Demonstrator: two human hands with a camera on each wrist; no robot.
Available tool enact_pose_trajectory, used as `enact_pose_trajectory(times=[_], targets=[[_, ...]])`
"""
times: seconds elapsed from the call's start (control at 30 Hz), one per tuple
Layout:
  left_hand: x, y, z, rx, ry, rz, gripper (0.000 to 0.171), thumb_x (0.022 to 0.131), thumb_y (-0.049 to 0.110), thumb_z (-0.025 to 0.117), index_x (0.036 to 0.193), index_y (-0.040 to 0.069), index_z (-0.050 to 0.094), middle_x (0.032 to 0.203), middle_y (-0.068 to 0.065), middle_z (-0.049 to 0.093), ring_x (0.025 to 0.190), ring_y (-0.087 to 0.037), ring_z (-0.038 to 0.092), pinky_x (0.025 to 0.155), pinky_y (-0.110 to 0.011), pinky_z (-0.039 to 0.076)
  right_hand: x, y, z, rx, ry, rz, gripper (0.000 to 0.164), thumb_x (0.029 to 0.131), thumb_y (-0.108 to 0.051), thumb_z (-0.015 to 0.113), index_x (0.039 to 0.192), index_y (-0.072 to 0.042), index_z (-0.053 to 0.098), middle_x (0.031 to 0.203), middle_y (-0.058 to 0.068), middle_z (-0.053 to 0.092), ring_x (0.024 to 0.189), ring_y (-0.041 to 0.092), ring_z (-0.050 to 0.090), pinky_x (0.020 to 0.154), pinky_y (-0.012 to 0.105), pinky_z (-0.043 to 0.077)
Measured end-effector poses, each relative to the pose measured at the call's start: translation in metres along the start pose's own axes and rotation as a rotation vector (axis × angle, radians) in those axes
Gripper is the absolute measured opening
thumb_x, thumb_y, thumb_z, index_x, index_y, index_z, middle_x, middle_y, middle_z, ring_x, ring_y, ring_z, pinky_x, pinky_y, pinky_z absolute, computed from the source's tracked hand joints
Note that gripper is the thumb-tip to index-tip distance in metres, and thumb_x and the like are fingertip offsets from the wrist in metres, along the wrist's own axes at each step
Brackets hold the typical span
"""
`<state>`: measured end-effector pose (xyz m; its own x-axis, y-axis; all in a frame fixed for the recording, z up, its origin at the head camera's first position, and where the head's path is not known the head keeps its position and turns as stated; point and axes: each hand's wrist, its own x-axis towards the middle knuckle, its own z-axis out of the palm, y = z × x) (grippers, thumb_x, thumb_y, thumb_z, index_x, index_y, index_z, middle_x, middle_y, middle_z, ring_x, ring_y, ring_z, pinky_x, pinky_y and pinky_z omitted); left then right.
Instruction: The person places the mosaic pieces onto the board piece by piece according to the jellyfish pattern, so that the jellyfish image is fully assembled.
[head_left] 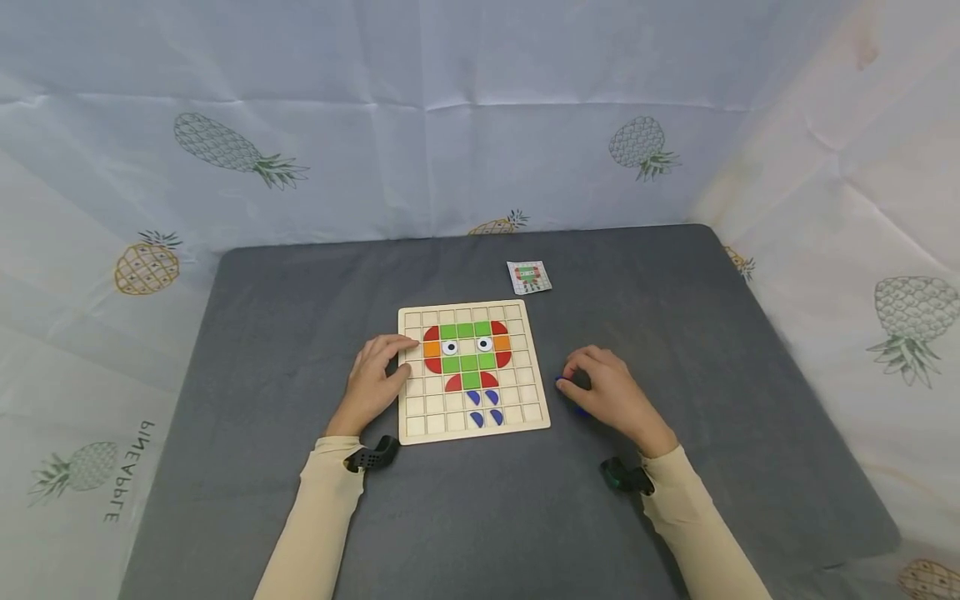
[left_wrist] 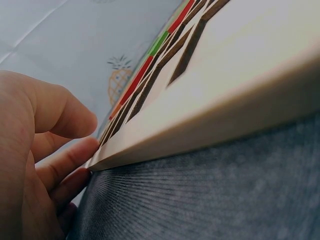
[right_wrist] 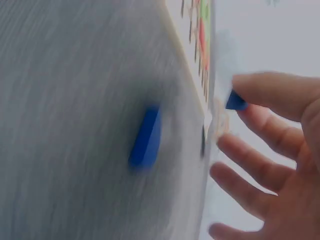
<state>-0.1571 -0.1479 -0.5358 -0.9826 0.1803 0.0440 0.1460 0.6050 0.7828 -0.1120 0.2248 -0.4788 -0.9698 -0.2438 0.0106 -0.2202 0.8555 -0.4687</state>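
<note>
A square wooden grid board (head_left: 412, 404) lies on the grey table. Red, green and orange pieces form a figure on it, with two eye pieces (head_left: 450, 347) and several blue pieces (head_left: 477, 419) at the bottom. My left hand (head_left: 371, 379) rests at the board's left edge, fingertips on its rim and nothing gripped. To the right of the board, my right hand (head_left: 611, 392) pinches a small blue piece (right_wrist: 236, 101) between thumb and index finger, mostly hidden by them. Another blue piece (right_wrist: 146, 137) lies on the cloth below that hand.
Behind the board lies a small picture card (head_left: 528, 277) showing a similar figure. Pale curtains printed with pineapples (head_left: 217, 143) hang behind and at both sides of the table (head_left: 300, 292). A black band (head_left: 372, 456) circles the left wrist.
</note>
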Motion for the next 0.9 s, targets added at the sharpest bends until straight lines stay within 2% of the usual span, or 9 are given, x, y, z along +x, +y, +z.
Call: enact_pose_trajectory(times=[0.17, 0.27, 0.33, 0.4, 0.53, 0.6, 0.73, 0.9], targets=[[0.0, 0.0, 0.0, -0.007, 0.001, -0.009, 0.038, 0.095, 0.013, 0.06, 0.132, 0.015, 0.066, 0.139, -0.005, 0.055, 0.137, -0.027, 0.039, 0.114, -0.055, 0.027, 0.011, -0.021, 0.008, 0.065, 0.096, -0.035, 0.013, 0.087, -0.019, 0.079, 0.088, -0.013, 0.068, 0.122, 0.013, 0.067, 0.123, 0.035, 0.058, 0.116, 0.07, 0.023], [0.0, 0.0, 0.001, -0.006, 0.001, -0.007, 0.038, 0.095, 0.012, 0.06, 0.132, 0.015, 0.066, 0.139, -0.006, 0.055, 0.137, -0.027, 0.039, 0.114, -0.055, 0.027, 0.017, -0.034, 0.014, 0.089, 0.123, -0.055, 0.012, 0.087, -0.019, 0.079, 0.091, -0.012, 0.07, 0.124, 0.013, 0.067, 0.126, 0.034, 0.057, 0.118, 0.07, 0.021], [0.0, 0.0, 0.0, -0.009, 0.001, -0.006, 0.038, 0.095, 0.012, 0.06, 0.132, 0.015, 0.066, 0.139, -0.005, 0.055, 0.137, -0.027, 0.039, 0.114, -0.055, 0.027, 0.02, -0.043, 0.018, 0.105, 0.124, -0.068, 0.011, 0.088, -0.02, 0.078, 0.092, -0.013, 0.071, 0.124, 0.012, 0.067, 0.126, 0.032, 0.057, 0.119, 0.067, 0.022], [-0.001, 0.0, 0.0, -0.011, 0.002, -0.005, 0.037, 0.095, 0.012, 0.06, 0.132, 0.016, 0.066, 0.139, -0.005, 0.056, 0.137, -0.026, 0.04, 0.115, -0.054, 0.027, 0.023, -0.052, 0.022, 0.128, 0.109, -0.077, 0.009, 0.089, -0.021, 0.077, 0.093, -0.014, 0.072, 0.122, 0.009, 0.068, 0.123, 0.03, 0.058, 0.117, 0.063, 0.029], [0.0, 0.001, -0.001, -0.014, 0.002, -0.001, 0.037, 0.095, 0.013, 0.06, 0.132, 0.016, 0.067, 0.139, -0.005, 0.056, 0.137, -0.026, 0.04, 0.115, -0.054, 0.027, 0.028, -0.067, 0.028, 0.161, 0.079, -0.087, 0.008, 0.091, -0.023, 0.076, 0.095, -0.017, 0.072, 0.114, 0.003, 0.069, 0.111, 0.023, 0.057, 0.101, 0.049, 0.044], [0.0, 0.001, -0.001, -0.014, 0.001, 0.002, 0.037, 0.095, 0.013, 0.06, 0.132, 0.015, 0.066, 0.139, -0.005, 0.056, 0.137, -0.026, 0.039, 0.115, -0.055, 0.027, 0.03, -0.074, 0.031, 0.153, 0.067, -0.086, 0.009, 0.091, -0.025, 0.076, 0.095, -0.018, 0.072, 0.109, 0.0, 0.069, 0.104, 0.02, 0.055, 0.092, 0.043, 0.046], [0.0, 0.001, -0.002, -0.018, 0.001, 0.005, 0.037, 0.095, 0.013, 0.06, 0.132, 0.016, 0.066, 0.139, -0.005, 0.056, 0.137, -0.026, 0.04, 0.114, -0.054, 0.027, 0.034, -0.086, 0.037, 0.087, 0.046, -0.103, 0.009, 0.091, -0.027, 0.076, 0.095, -0.019, 0.076, 0.102, -0.001, 0.07, 0.096, 0.018, 0.053, 0.086, 0.039, 0.043], [0.0, 0.0, -0.002, -0.026, -0.002, 0.001, 0.037, 0.095, 0.014, 0.06, 0.131, 0.017, 0.067, 0.138, -0.003, 0.056, 0.136, -0.025, 0.04, 0.115, -0.053, 0.027, 0.036, -0.095, 0.047, -0.02, 0.019, -0.124, 0.012, 0.09, -0.031, 0.077, 0.092, -0.02, 0.078, 0.109, 0.001, 0.07, 0.104, 0.021, 0.053, 0.093, 0.042, 0.041]])
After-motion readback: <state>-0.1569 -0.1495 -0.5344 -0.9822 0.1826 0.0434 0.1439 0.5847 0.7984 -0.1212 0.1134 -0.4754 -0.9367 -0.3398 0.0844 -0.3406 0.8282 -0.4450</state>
